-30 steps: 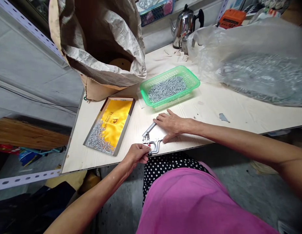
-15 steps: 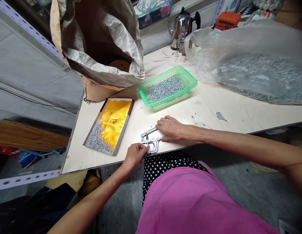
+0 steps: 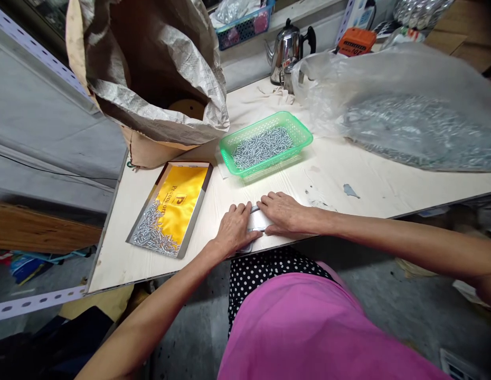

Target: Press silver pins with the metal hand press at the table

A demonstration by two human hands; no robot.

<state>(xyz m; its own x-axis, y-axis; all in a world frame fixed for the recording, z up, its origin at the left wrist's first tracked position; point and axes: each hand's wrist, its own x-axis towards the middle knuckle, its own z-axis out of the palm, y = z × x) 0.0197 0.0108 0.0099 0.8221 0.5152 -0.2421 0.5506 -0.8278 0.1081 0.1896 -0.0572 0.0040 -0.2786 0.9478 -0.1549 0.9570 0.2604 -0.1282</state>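
Observation:
Silver snap-fastener pliers (image 3: 255, 209) lie flat at the table's front edge, mostly hidden under my hands. My left hand (image 3: 233, 230) covers the jaw end, its thumb along the near side and its fingers over the far side. On the handle ends, my right hand (image 3: 284, 212) grips with the fingers at the far handle and the thumb at the near one. Beyond the hands, a green basket (image 3: 265, 168) holds many small silver metal pins. Left of the hands, a shallow box (image 3: 189, 224) with a yellow lining contains more such pins in its near part.
A large open woven sack (image 3: 158, 119) stands at the back left. A clear plastic bag (image 3: 407, 119) full of metal pieces covers the right side. At the back are a steel kettle (image 3: 285, 53) and an orange box (image 3: 356, 41). A paint chip (image 3: 350, 190) lies on the table (image 3: 324, 174).
My left hand has gone from pinching by a small red part at the pliers' jaw to lying over the jaw end. My right hand stays on the handles. The view has shifted slightly.

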